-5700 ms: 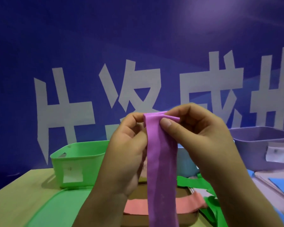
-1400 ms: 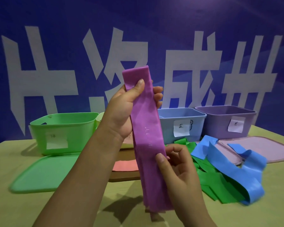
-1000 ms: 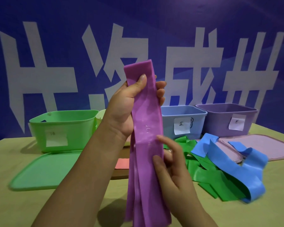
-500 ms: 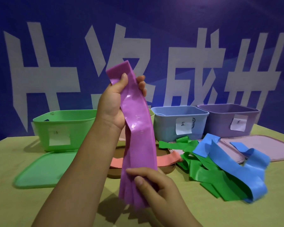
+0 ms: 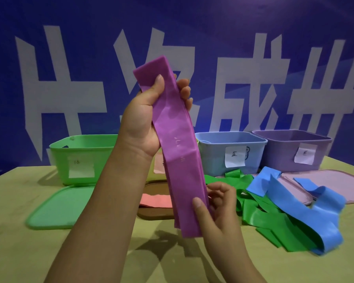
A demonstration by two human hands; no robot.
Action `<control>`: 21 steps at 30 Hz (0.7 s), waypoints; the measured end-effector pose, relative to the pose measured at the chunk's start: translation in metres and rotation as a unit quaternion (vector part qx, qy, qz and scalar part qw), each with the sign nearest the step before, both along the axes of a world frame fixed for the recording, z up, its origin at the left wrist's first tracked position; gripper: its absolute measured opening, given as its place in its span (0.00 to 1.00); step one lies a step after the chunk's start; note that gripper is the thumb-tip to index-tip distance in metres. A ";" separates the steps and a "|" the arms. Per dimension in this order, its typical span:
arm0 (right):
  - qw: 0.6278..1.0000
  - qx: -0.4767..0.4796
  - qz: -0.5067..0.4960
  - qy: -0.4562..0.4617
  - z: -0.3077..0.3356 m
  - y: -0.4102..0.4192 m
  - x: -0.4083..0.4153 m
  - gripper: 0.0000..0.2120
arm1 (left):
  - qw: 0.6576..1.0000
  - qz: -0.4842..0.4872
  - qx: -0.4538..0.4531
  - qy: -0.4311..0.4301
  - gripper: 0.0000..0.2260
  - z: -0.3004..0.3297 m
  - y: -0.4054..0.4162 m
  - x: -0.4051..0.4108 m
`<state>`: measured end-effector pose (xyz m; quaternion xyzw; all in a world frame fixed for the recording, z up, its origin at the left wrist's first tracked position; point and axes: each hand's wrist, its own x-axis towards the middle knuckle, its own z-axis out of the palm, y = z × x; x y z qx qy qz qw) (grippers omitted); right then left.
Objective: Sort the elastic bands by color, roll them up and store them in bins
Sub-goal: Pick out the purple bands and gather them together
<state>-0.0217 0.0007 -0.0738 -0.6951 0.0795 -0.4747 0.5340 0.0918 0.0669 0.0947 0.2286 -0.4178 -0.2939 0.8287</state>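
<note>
My left hand (image 5: 143, 119) grips the folded purple band (image 5: 177, 144) near its top; my right hand (image 5: 219, 211) pinches its lower end above the table (image 5: 18, 252).

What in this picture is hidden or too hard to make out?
- Head view: the bin behind the purple band and left hand is mostly hidden.
- The green bin's label: writing too faint to read.
- The bins' insides: walls block them.
- The pink band: partly hidden by the purple band.

pink bin (image 5: 159, 167) mostly behind purple band (image 5: 178, 148), bin labels illegible
</note>
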 end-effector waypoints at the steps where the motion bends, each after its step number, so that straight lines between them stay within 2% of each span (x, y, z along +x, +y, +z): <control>1: 1.000 0.014 -0.004 -0.001 0.001 0.001 0.001 0.11 | 1.000 0.001 0.001 -0.006 0.11 0.000 0.000 -0.001; 5: 0.998 0.046 0.028 -0.009 0.005 0.004 0.001 0.06 | 1.000 -0.005 0.000 -0.016 0.10 0.000 0.001 -0.004; 8: 0.990 0.091 0.098 -0.048 0.009 0.007 0.000 0.09 | 1.000 0.000 -0.001 -0.016 0.09 0.000 0.000 -0.005; 11: 0.981 0.109 0.151 -0.047 0.012 0.010 -0.003 0.10 | 1.000 0.002 -0.003 -0.012 0.10 0.000 0.000 -0.007; 13: 0.984 0.090 0.147 -0.041 0.012 0.010 -0.003 0.12 | 1.000 -0.002 -0.004 -0.008 0.10 0.001 0.001 -0.006; 18: 0.993 0.054 0.108 -0.015 0.007 0.001 -0.001 0.10 | 1.000 -0.019 -0.006 -0.004 0.10 0.002 0.005 -0.004; 21: 0.988 0.085 0.129 -0.017 0.009 -0.003 -0.002 0.11 | 0.999 -0.039 -0.004 0.000 0.10 0.001 0.006 -0.001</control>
